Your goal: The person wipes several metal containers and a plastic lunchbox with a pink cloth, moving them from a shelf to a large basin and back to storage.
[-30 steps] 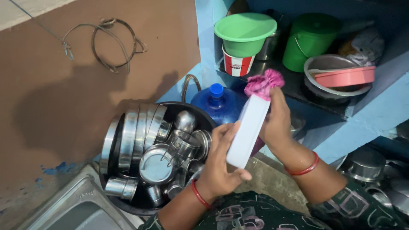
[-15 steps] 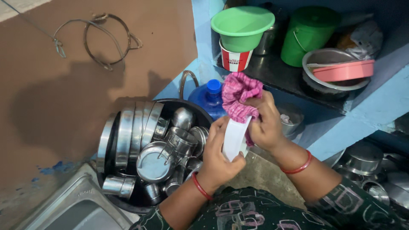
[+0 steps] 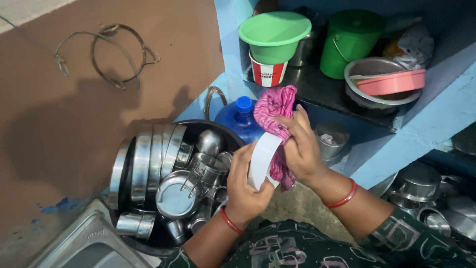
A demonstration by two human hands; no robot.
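- Left hand (image 3: 248,191), lower centre of frame, holds a white flat plate-like dish (image 3: 262,161) on edge; fingers wrapped round its lower rim, thumb on the near side.
- Right hand (image 3: 300,149), just right of centre, grips a pink cloth (image 3: 274,116) and presses it vs. the dish's far face; fingers closed on the cloth, part of it bunched above the hand, part hanging below.
- Change: 1 s ago the dish stood tall and long in view w/ the cloth only at its top end; half a sec ago the cloth had come down over the top part; now the dish is turned, curved rim facing the camera, cloth covering most of the back. Reads as wiping in progress, moving down and round the surface, not finished yet imo.
- Dish sits mid-air, centre frame, above the gap btw. basin and shelf.
- Left of centre: dark round basin (image 3: 148,238) packed w/ steel plates, cups and small pots.
- Blue water jug (image 3: 238,121) w/ blue cap just behind the basin, touching or nearly so, can't tell.
- Upper right: shelf (image 3: 322,94) w/ green bowl (image 3: 274,32), green bucket (image 3: 349,42), pink-rimmed dish.
- Lower left corner: steel sink (image 3: 74,245) edge.
- Upper left: wire ring on the brown floor.
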